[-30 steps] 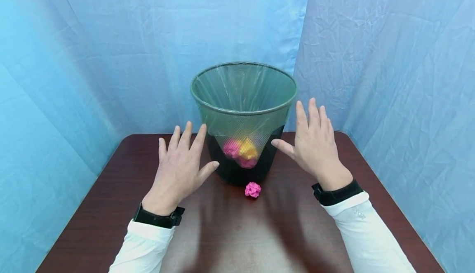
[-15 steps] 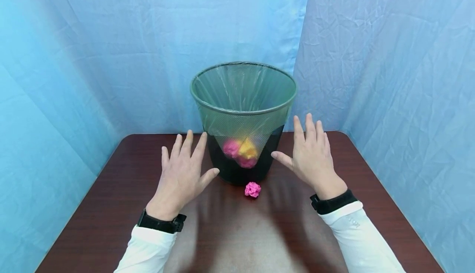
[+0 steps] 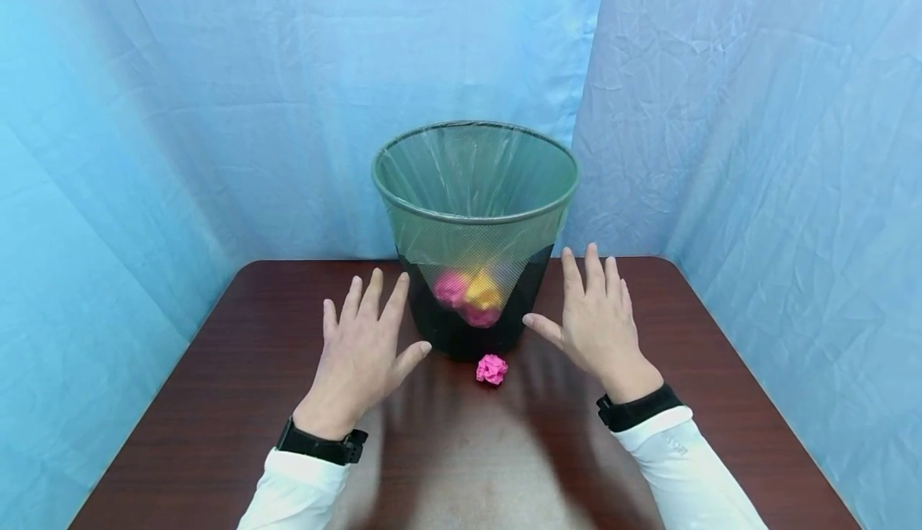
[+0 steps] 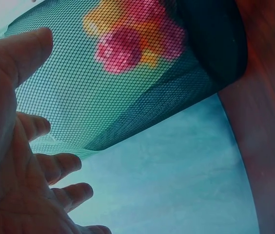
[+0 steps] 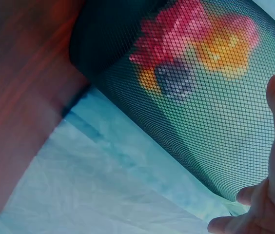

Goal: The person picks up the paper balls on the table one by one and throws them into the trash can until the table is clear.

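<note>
A mesh wastebasket (image 3: 475,242) with a translucent green liner stands upright near the back of the table. Through its mesh, several crumpled paper balls (image 5: 225,44) show in pink, yellow and, in the right wrist view, one dark one. In front of its base a pink crumpled paper ball (image 3: 492,370) lies on the table. My left hand (image 3: 356,362) hovers left of the wastebasket with fingers spread and nothing held. On the other side, my right hand (image 3: 599,334) is held the same way, apart from the basket.
The brown wooden table (image 3: 216,402) has rounded back corners. Light blue cloth (image 3: 288,74) hangs behind it and along both sides. Each wrist wears a black band (image 3: 637,407) over a white sleeve.
Both hands have moved down and slightly inward, toward the near side of the table, fingers still spread. The wastebasket and the pink paper ball in front have stayed in place.
</note>
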`<state>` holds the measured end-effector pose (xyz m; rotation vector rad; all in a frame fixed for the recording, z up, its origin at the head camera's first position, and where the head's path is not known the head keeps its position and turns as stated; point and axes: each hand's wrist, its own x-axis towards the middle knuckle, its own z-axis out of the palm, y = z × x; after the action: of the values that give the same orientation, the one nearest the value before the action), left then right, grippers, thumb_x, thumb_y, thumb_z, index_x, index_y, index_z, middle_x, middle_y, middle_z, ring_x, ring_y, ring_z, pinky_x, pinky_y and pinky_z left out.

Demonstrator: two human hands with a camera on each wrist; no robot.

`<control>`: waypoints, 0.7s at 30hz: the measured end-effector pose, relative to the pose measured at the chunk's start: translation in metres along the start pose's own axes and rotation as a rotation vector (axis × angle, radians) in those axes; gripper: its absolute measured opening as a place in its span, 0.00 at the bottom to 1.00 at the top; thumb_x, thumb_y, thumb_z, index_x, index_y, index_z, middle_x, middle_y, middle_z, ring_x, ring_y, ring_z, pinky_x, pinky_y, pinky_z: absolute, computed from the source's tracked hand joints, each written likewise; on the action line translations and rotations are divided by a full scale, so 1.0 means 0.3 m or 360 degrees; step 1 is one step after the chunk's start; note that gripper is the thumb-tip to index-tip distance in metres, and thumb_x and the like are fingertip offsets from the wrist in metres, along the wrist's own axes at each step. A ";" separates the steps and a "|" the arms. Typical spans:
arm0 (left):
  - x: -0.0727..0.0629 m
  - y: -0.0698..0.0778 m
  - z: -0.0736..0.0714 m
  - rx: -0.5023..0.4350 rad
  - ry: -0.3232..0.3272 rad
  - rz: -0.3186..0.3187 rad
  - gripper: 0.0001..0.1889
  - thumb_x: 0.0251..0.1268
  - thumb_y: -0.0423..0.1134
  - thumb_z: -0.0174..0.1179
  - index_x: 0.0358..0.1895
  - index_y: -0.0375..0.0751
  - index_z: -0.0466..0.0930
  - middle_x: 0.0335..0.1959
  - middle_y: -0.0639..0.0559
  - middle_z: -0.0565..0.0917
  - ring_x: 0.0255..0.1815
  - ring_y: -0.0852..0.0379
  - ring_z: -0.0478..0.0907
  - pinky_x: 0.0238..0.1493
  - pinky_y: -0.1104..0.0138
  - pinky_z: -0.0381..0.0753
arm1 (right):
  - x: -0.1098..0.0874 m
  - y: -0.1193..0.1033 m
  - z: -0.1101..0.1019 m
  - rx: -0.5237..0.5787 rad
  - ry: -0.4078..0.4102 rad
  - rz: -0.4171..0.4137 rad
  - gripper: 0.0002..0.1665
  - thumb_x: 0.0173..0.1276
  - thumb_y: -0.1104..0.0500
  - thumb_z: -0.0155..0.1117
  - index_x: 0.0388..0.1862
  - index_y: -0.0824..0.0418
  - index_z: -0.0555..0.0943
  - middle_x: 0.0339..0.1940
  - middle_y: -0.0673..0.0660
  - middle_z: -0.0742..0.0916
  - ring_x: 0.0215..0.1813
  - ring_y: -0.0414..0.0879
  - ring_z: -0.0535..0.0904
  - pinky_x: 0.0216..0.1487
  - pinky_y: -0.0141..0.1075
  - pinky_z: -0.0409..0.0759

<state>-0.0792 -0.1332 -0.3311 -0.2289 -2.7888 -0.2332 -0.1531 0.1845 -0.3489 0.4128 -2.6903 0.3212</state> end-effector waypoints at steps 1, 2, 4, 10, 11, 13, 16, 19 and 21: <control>-0.001 0.001 0.003 0.0002 -0.0004 0.0000 0.52 0.62 0.65 0.69 0.84 0.49 0.56 0.82 0.33 0.60 0.83 0.28 0.53 0.73 0.24 0.51 | -0.003 0.001 0.006 -0.0001 0.0000 0.0000 0.67 0.63 0.26 0.69 0.85 0.64 0.53 0.83 0.76 0.58 0.79 0.80 0.55 0.73 0.72 0.62; -0.002 0.002 0.006 0.0005 -0.0007 0.0000 0.52 0.62 0.65 0.69 0.84 0.49 0.56 0.82 0.33 0.60 0.83 0.28 0.53 0.74 0.25 0.51 | -0.006 0.001 0.010 0.0003 -0.0002 0.0002 0.67 0.63 0.26 0.69 0.85 0.64 0.53 0.83 0.76 0.58 0.79 0.80 0.55 0.73 0.72 0.62; -0.004 0.005 0.013 0.0009 -0.0014 -0.0002 0.52 0.62 0.65 0.69 0.84 0.50 0.56 0.83 0.34 0.59 0.83 0.28 0.53 0.74 0.25 0.50 | -0.012 0.000 0.019 0.0008 0.0001 0.0002 0.67 0.63 0.27 0.69 0.85 0.63 0.54 0.83 0.76 0.58 0.79 0.80 0.55 0.73 0.72 0.62; -0.015 0.012 0.037 0.0016 -0.0041 0.0000 0.52 0.62 0.66 0.69 0.84 0.50 0.56 0.83 0.34 0.59 0.83 0.28 0.54 0.73 0.25 0.51 | -0.030 -0.003 0.043 0.0042 -0.0030 0.0020 0.66 0.63 0.27 0.71 0.85 0.62 0.54 0.83 0.75 0.58 0.80 0.80 0.55 0.74 0.72 0.61; -0.017 0.013 0.042 0.0016 -0.0043 0.0003 0.52 0.62 0.66 0.69 0.84 0.50 0.56 0.83 0.34 0.59 0.82 0.28 0.54 0.73 0.25 0.52 | -0.033 -0.004 0.047 0.0041 -0.0039 0.0024 0.66 0.63 0.27 0.70 0.85 0.61 0.54 0.83 0.75 0.58 0.80 0.79 0.55 0.74 0.72 0.61; -0.021 0.013 0.051 0.0016 -0.0042 0.0013 0.52 0.62 0.66 0.69 0.84 0.50 0.56 0.82 0.33 0.59 0.82 0.28 0.55 0.73 0.25 0.53 | -0.040 -0.005 0.056 0.0041 -0.0052 0.0029 0.66 0.63 0.27 0.70 0.85 0.61 0.53 0.83 0.75 0.58 0.80 0.79 0.54 0.74 0.72 0.61; -0.027 0.012 0.064 0.0017 -0.0042 0.0025 0.52 0.62 0.66 0.68 0.84 0.50 0.57 0.82 0.33 0.60 0.82 0.28 0.56 0.72 0.24 0.54 | -0.049 -0.006 0.068 0.0043 -0.0068 0.0030 0.66 0.63 0.27 0.70 0.86 0.61 0.53 0.83 0.75 0.59 0.80 0.79 0.54 0.74 0.72 0.61; -0.033 0.011 0.075 0.0014 -0.0044 0.0028 0.52 0.62 0.66 0.68 0.84 0.49 0.57 0.82 0.33 0.60 0.82 0.28 0.56 0.72 0.24 0.54 | -0.058 -0.006 0.081 0.0060 -0.0110 0.0044 0.66 0.63 0.27 0.70 0.86 0.60 0.53 0.83 0.75 0.58 0.81 0.79 0.52 0.74 0.73 0.60; -0.037 0.010 0.082 0.0007 -0.0051 0.0024 0.51 0.62 0.66 0.69 0.84 0.49 0.57 0.82 0.33 0.60 0.82 0.28 0.56 0.72 0.24 0.54 | -0.063 -0.006 0.089 0.0074 -0.0145 0.0060 0.67 0.63 0.27 0.69 0.86 0.60 0.52 0.84 0.74 0.56 0.82 0.78 0.51 0.75 0.73 0.58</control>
<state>-0.0761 -0.1270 -0.3574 -0.2545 -2.8178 -0.2221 -0.1452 0.1798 -0.3803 0.4001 -2.7870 0.3849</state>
